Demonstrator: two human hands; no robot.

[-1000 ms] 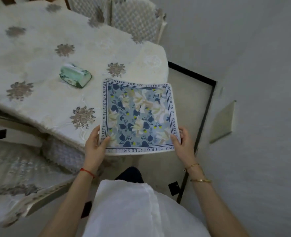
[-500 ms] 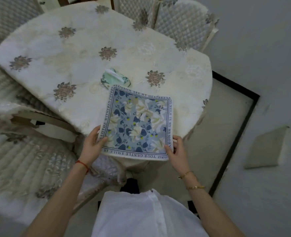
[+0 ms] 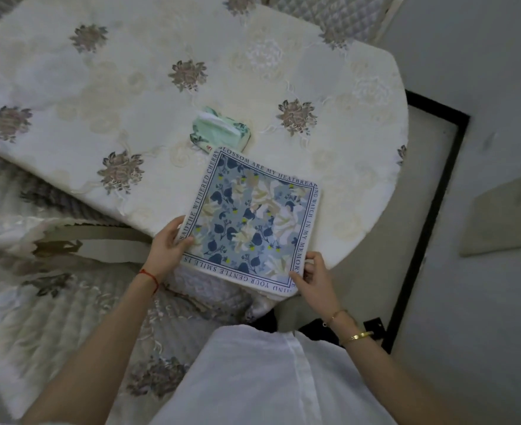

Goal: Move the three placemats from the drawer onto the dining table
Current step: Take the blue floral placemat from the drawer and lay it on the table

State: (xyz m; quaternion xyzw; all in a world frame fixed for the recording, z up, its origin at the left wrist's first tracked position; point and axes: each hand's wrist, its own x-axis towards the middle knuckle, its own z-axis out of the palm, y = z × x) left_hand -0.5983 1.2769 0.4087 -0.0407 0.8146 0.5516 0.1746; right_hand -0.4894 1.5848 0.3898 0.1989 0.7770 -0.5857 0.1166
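The left hand [image 3: 165, 247] is clamped on the near-left corner of the placemat [image 3: 250, 222], thumb on top of the printed border and fingers underneath. The right hand [image 3: 316, 279] is clamped on the near-right corner in the same manner, thumb on the border text, fingers curled under the edge. The placemat spans between the two grips, floral face up, lettered border visible on all sides. Whether more than one mat is in the stack cannot be told. Ahead of both grips, the far half of the placemat lies over the bench [image 3: 106, 96], which carries a cream cloth with embroidered flowers; the near edge, at the grips, overhangs the bench edge. Just beyond the far-left corner of the placemat sits a green tissue pack [image 3: 219, 131], touching or nearly touching that corner. Left of and below the left grip stands a quilted chair [image 3: 54, 317]. A red thread circles the left wrist; gold bangles [image 3: 355, 336] sit on the right wrist. Right of the right grip, tiled floor [image 3: 372, 283] shows
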